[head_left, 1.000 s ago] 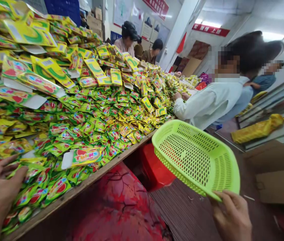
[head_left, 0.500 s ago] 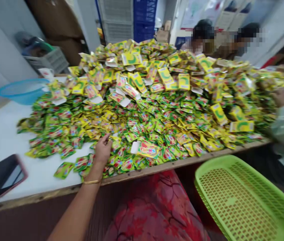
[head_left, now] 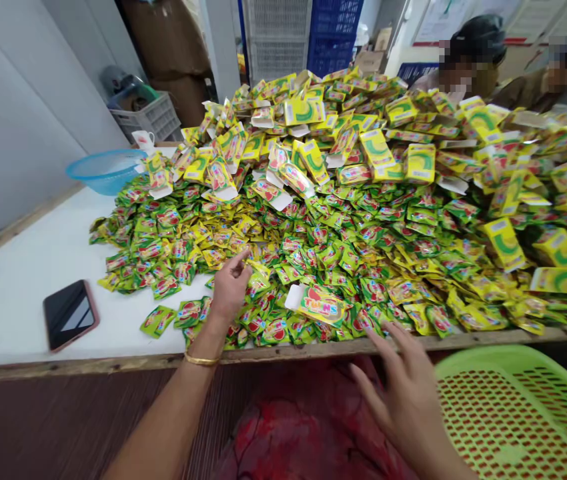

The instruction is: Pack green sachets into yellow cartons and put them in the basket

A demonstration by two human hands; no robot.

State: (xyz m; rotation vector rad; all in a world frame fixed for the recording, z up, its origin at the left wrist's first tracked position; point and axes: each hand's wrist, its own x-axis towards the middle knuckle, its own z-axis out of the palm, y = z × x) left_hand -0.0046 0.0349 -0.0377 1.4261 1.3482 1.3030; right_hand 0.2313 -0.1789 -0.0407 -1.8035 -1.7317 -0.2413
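Near the front edge of the counter point(head_left: 13, 293) lies a small flat carton with printed fruit and a white open flap point(head_left: 319, 305), on top of many small shiny green foil packets point(head_left: 263, 320). To the left of this carton is the left hand point(head_left: 230, 288). Its forearm comes up from below, with a thin gold-coloured bracelet point(head_left: 201, 360) at the wrist. The back of this hand is turned up, and the index finger points forward, away from the body, with the thumb close under it, among the packets. I cannot tell if the fingers hold a packet.

The right hand point(head_left: 403, 380) is open and empty, to the right of the carton and nearer to the body. Its fingers are spread and reach toward the counter edge; if they touch it is not clear.

Behind the carton rises a big heap of yellow and green paper boxes point(head_left: 376, 150). Far left of the carton lies a black-screened phone with a pinkish edge point(head_left: 69, 315), and behind this phone stands a light blue round plastic basin point(head_left: 106, 175). A lime-green plastic basket with holes point(head_left: 513, 400) is to the right of the carton, in front of the counter.
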